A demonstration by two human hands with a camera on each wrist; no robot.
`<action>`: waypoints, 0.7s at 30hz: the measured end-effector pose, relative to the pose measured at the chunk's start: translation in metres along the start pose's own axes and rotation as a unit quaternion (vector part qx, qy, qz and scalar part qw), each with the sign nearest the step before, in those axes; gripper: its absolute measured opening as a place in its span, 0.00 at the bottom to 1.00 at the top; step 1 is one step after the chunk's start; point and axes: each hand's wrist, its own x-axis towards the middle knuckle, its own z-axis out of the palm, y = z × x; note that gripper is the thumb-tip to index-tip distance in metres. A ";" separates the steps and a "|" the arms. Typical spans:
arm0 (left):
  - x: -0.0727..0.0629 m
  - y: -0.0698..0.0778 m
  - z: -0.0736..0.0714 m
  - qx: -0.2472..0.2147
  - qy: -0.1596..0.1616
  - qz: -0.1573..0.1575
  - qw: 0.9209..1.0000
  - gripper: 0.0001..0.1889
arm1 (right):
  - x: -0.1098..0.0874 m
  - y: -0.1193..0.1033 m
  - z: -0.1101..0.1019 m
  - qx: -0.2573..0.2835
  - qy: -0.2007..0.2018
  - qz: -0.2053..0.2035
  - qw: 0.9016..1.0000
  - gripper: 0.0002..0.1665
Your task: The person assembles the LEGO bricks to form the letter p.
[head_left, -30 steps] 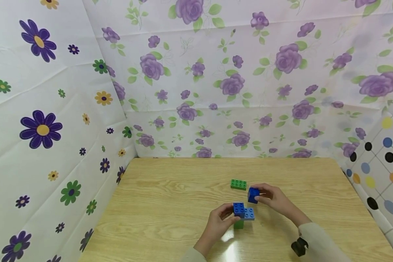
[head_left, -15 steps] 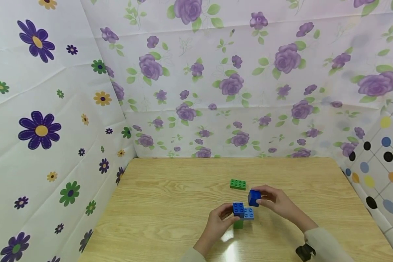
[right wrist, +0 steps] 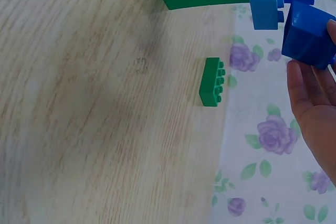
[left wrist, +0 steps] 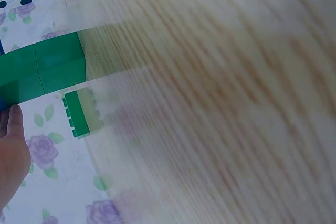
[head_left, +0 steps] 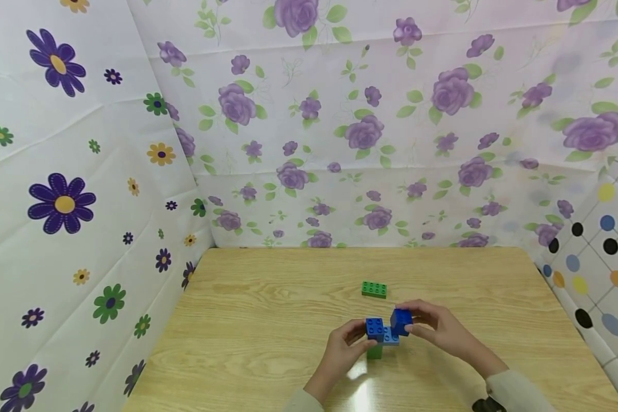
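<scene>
My left hand (head_left: 342, 352) grips a dark blue building block (head_left: 375, 329) between thumb and fingers. That block sits at the top left of a small tower, on a light blue block (head_left: 390, 339) that juts out to the right. Two green blocks (left wrist: 42, 69), one on the other, form the tower's base. In my right hand (head_left: 445, 333) a second dark blue block (right wrist: 310, 32) is pinched, slightly tilted. It overlaps the light blue block's bare studs in the head view; the right wrist view shows a gap between them.
Behind the tower, a flat green block (head_left: 373, 290) with studs up lies on the wooden table (head_left: 268, 320). Flower-patterned sheets (head_left: 298, 200) stand behind and at the left; a dotted sheet (head_left: 592, 274) stands at the right.
My right hand has brought its dark blue block toward me and down, from beside the flat green block to over the light blue block. The left hand and the tower have stayed put.
</scene>
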 end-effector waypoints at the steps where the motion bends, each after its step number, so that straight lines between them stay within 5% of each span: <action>1: 0.000 0.000 0.000 0.000 0.000 -0.001 1.000 0.19 | -0.001 0.000 0.000 -0.001 -0.001 -0.002 1.000 0.22; 21: -0.001 0.000 -0.001 0.009 -0.003 0.004 1.000 0.19 | -0.006 -0.002 0.009 -0.024 -0.012 -0.036 0.999 0.22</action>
